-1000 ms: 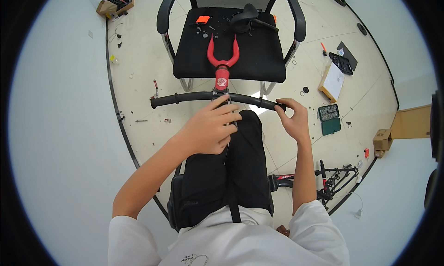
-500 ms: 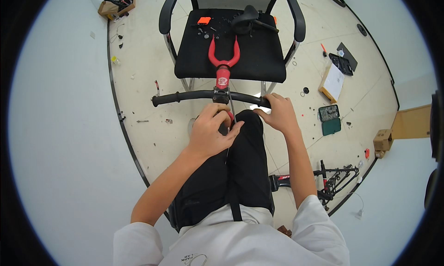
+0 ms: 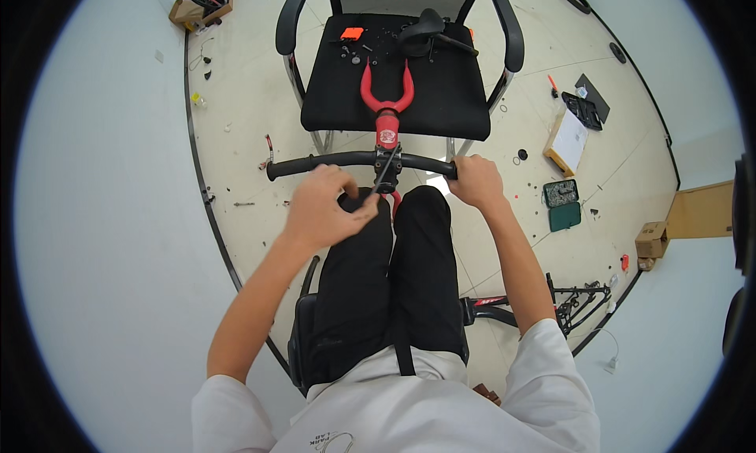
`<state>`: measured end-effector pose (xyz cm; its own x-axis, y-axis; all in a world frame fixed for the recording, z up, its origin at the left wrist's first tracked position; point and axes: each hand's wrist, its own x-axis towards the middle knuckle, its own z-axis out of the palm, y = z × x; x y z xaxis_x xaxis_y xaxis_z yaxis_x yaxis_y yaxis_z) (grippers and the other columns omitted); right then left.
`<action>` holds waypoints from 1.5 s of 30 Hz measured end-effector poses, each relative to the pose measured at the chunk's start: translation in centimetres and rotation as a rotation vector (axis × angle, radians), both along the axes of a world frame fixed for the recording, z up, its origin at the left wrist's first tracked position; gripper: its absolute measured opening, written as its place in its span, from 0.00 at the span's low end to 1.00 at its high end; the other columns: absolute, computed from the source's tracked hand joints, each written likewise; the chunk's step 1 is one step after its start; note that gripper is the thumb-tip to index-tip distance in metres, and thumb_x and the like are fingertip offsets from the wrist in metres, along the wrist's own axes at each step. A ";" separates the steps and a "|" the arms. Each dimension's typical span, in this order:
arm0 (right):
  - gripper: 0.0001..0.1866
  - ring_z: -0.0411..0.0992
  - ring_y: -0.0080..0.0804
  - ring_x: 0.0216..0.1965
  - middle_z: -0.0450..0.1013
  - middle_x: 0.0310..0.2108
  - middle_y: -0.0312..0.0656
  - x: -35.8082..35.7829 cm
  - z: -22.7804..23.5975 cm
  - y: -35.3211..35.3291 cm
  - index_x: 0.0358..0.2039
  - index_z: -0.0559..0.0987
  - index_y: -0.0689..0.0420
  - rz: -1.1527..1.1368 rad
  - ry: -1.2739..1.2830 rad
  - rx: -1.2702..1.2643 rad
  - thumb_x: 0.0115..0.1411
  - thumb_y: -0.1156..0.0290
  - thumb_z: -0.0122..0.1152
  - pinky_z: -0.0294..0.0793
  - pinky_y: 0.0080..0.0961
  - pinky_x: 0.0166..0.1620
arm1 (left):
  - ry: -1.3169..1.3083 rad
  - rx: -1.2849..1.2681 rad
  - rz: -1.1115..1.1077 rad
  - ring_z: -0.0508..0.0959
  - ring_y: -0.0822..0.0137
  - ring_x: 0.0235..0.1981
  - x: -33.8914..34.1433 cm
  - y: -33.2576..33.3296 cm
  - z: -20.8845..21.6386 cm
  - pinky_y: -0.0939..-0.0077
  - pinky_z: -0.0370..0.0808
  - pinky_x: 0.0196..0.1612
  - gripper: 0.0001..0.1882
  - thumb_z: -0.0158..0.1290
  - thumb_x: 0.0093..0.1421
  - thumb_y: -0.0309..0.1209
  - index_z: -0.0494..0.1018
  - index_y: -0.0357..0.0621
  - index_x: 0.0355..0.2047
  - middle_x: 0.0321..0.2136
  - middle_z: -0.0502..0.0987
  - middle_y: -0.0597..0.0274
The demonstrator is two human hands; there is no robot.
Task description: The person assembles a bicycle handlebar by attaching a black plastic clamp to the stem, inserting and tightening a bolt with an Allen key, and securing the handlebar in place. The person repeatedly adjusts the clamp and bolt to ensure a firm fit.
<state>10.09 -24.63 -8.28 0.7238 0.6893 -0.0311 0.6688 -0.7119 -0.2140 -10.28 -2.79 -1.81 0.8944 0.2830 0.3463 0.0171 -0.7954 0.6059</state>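
Note:
A black handlebar (image 3: 327, 162) lies crosswise in front of my knees, clamped in a black stem (image 3: 387, 177). The stem joins a red bike fork (image 3: 387, 122), whose two prongs rest on the chair's black seat (image 3: 441, 99). My right hand (image 3: 478, 181) is closed around the bar's right end. Between the thumb and fingers of my left hand (image 3: 321, 209) is a thin grey hex key (image 3: 385, 172), slanting up to the stem clamp. Motion blurs the left fingers slightly.
On the seat lie a black bike saddle (image 3: 421, 32), an orange piece (image 3: 352, 34) and small metal parts. A bike frame (image 3: 567, 307) is on the floor to my right, with a green case (image 3: 562, 205) and a white-topped box (image 3: 566, 144) farther off.
My left hand has moved left, away from the stem, and the hex key now tilts the other way. The handlebar and fork have shifted slightly right. My right hand stays on the bar.

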 end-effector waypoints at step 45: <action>0.07 0.78 0.52 0.26 0.76 0.23 0.52 -0.5 0.9 0.7 0.24 0.81 0.59 0.062 0.062 -0.078 0.47 0.69 0.65 0.79 0.43 0.33 | 0.496 -0.333 0.178 0.84 0.58 0.27 14.0 2.3 1.6 0.70 0.79 0.36 0.27 0.63 0.55 0.45 0.79 0.25 0.30 0.24 0.82 0.45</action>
<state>9.55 -23.93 -7.40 0.6750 0.7263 -0.1300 0.6992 -0.6859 -0.2018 3.69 -0.49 -0.23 0.8554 0.4639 -0.2306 0.4749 -0.5242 0.7069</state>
